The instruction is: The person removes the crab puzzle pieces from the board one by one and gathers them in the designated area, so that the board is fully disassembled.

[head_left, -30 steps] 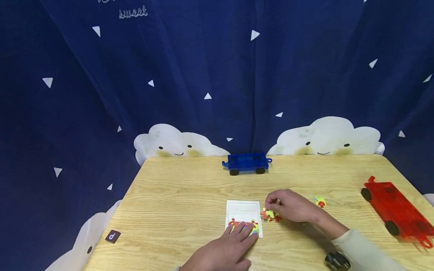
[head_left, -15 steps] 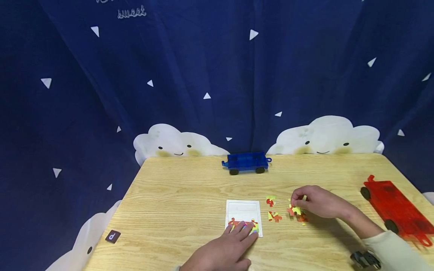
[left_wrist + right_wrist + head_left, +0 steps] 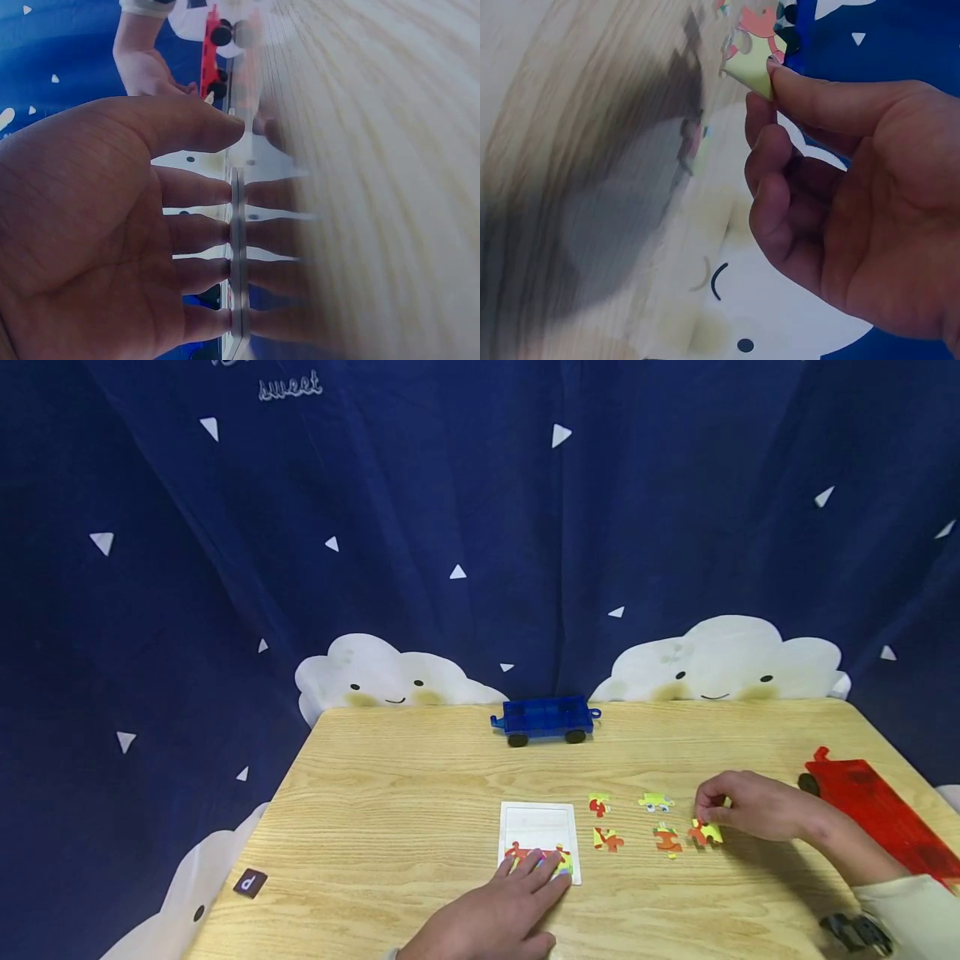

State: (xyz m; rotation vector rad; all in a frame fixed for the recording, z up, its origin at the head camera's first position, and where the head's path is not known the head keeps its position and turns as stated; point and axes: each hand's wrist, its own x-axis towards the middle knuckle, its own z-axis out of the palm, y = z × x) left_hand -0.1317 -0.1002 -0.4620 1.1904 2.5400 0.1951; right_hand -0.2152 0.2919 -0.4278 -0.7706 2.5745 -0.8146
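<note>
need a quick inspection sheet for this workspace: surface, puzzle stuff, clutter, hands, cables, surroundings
Surface: pale wood-grain tabletop, bare at left.
Job's things: shallow white rectangular puzzle tray, its near part holding multicoloured joined pieces, partly hidden; four loose red, orange and yellow jigsaw pieces lie to its right.
Clutter: translucent blue plastic wheeled toy flatbed at the far edge; translucent red plastic wheeled toy flatbed at right; small dark square letter tile at left.
Left hand: bare, fingers resting on the tray.
Right hand: bare, pinching a yellow-and-orange jigsaw piece.
Cables: nothing seen.
Surroundings: dark blue curtain with white triangles and smiling clouds.
</note>
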